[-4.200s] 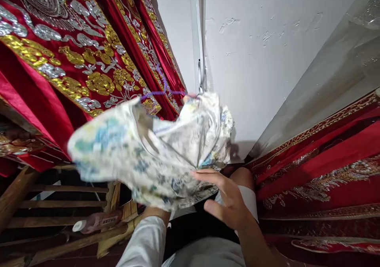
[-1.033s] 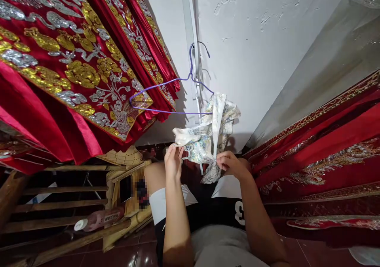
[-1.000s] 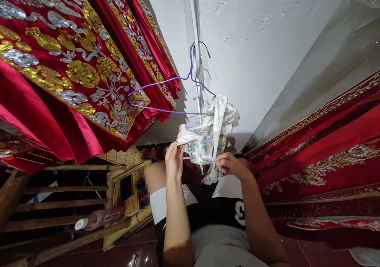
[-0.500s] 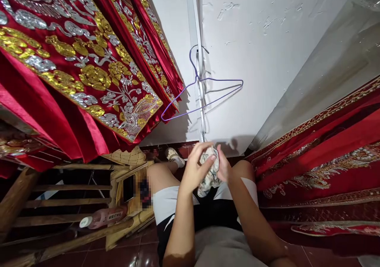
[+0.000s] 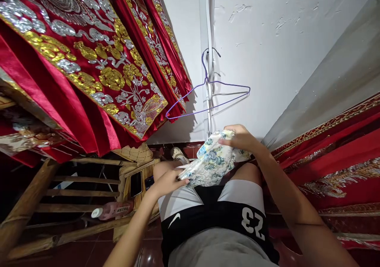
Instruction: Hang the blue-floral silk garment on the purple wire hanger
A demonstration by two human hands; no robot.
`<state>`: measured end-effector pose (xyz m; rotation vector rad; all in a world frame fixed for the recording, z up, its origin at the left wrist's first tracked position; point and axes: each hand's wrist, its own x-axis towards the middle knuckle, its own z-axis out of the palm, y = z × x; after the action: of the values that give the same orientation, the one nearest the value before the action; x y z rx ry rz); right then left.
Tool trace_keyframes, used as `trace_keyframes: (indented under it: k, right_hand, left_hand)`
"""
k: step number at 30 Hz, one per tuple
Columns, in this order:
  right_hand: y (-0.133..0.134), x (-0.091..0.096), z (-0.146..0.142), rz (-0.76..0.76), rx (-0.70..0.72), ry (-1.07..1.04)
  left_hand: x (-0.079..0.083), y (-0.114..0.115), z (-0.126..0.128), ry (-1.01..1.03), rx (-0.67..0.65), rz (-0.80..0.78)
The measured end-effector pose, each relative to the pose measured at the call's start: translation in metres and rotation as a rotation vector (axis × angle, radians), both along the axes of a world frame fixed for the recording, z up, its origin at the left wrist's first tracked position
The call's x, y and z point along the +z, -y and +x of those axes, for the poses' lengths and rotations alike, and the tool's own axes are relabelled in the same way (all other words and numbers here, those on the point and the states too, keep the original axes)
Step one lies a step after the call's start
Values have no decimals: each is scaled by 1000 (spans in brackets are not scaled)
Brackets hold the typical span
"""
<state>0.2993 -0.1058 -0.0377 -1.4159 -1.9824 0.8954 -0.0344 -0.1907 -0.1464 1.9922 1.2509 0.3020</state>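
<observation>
A white cloth with a blue and green floral print (image 5: 212, 162) stretches between my hands above my lap. My left hand (image 5: 169, 183) pinches its lower left edge, where the fabric gathers into folds. Gripping the upper right edge is my right hand (image 5: 239, 138), with the thumb over the front of the cloth. The cloth's full shape does not show, as it is crumpled and partly behind my fingers. Beyond it, a purple wire hanger (image 5: 204, 110) hangs with nothing on it from a white strip (image 5: 209, 25) on the wall.
Red embroidered fabric (image 5: 113, 79) hangs at left, and more red fabric (image 5: 341, 156) at right. A wooden bench (image 5: 74, 193) on my left bears a pink bottle (image 5: 114, 210) and a phone (image 5: 136, 184). A shoe (image 5: 178, 154) shows below the wall.
The cloth was bunched between both hands and is now spread out. My left hand has moved left and down, my right hand right and up. The view has shifted slightly.
</observation>
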Motion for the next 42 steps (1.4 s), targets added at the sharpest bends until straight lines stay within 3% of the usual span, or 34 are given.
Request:
trace_keyframes:
  k: [2,4,8,11,16,20,24,30,33,37,42]
  right_hand:
    - [-18,-6,-8,163,-143,194]
    - [-39,-11,-17,300,-211,245]
    - [-76,-17,-24,394,-188,111]
    - [-85,-20,-14,370,-159,-6]
    - [-57,-21,19,398,-147,-65]
    - [-28,-9,27,356,-123,-95]
    - [-14,4,13,286,-139,-3]
    - [-10,8,10,173,-105,-191]
    - [-13,10,16,198,-50,-289]
    - [-20,13,22,235,-37,-393]
    - [-38,15,52,467,-428,-389]
  left_hand:
    - [18,-6,-18,-100,44,64]
    - [38,-15,-28,-182,97,118]
    - [72,-33,-25,-177,134,223]
    - [85,-43,-16,-117,167,306]
    - [89,-55,-12,35,221,378]
    - [98,-77,-5,297,269,420]
    - [123,-110,11,617,322,409]
    - [159,-149,25,841,352,228]
    - [158,-156,27,827,302,126]
    - [141,-161,27,879,327,21]
    - [129,-167,23,1004,450,36]
